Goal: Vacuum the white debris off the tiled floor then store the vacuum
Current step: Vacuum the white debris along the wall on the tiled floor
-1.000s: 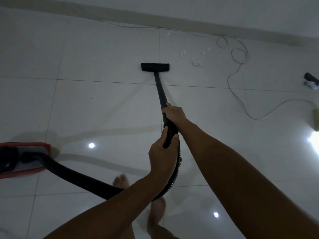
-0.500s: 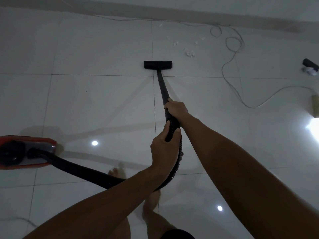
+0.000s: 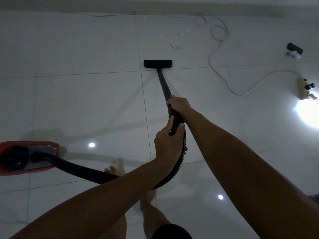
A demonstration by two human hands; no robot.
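A black vacuum wand (image 3: 163, 82) runs from my hands down to a flat black floor nozzle (image 3: 158, 63) resting on the white tiled floor (image 3: 86, 100). My right hand (image 3: 178, 105) grips the wand higher up; my left hand (image 3: 168, 144) grips the ribbed hose end just behind it. The black hose (image 3: 77, 169) loops left to the red vacuum body (image 3: 40, 147) at the left edge. Small white debris (image 3: 175, 44) lies scattered on the tile just beyond and right of the nozzle, near the wall.
A thin white cable (image 3: 217, 54) loops across the floor at the upper right to a power strip (image 3: 304, 89) beside a bright lamp glare (image 3: 309, 112). A small dark object (image 3: 294, 49) lies at the far right. My bare feet (image 3: 150, 209) stand below the hands.
The nozzle has drawn back toward me, away from the debris, and the view has shifted right, bringing the power strip into sight. Both hands keep their grip.
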